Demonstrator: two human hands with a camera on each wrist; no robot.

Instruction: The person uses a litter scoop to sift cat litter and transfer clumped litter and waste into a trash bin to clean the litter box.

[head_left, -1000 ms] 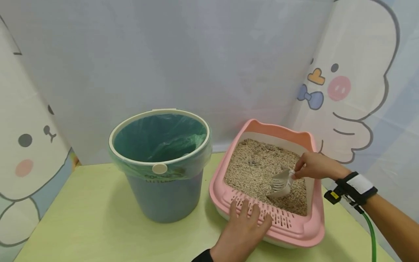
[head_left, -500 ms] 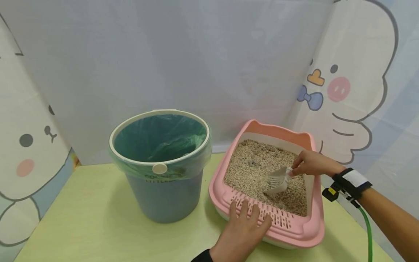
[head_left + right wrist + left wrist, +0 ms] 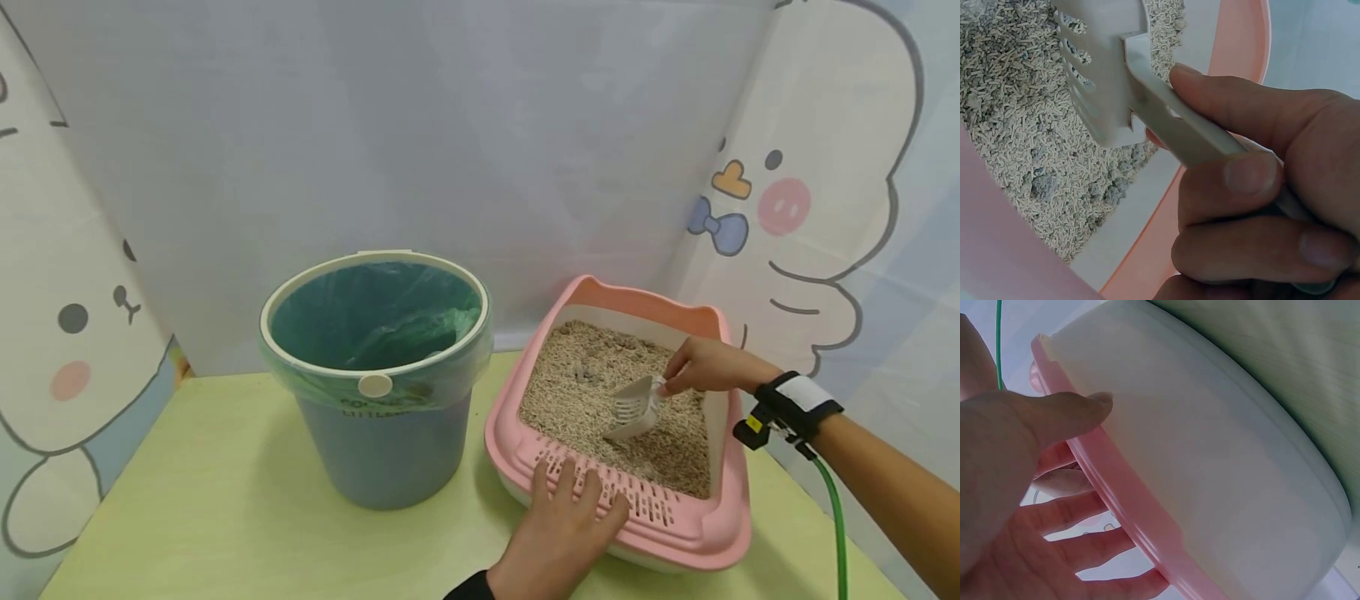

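Note:
In the head view a pink-rimmed litter box (image 3: 510, 421) with a white lower wall (image 3: 1210, 444) holds tan pellet litter (image 3: 577, 417). My right hand (image 3: 708, 367) grips the handle of a pale slotted litter scoop (image 3: 637, 410), fingers curled round it. The scoop's front edge dips into the litter; its slots (image 3: 1079, 50) show in the right wrist view. At the near side, my left hand (image 3: 558, 533) holds the box's rim. Its thumb (image 3: 1079, 412) lies against the outer side and its fingers spread over the perforated pink lip.
A blue-grey bin (image 3: 382, 450) lined with a green bag (image 3: 397, 325) stands left of the box. Both rest on a yellow-green table (image 3: 187, 500). A pale cloth (image 3: 450, 125) with cartoon figures hangs behind and beside it. A green cable (image 3: 838, 517) hangs from the right wrist.
My right hand has moved the scoop a little left and toward the back of the litter. The left hand stays on the rim. The head view has shifted slightly.

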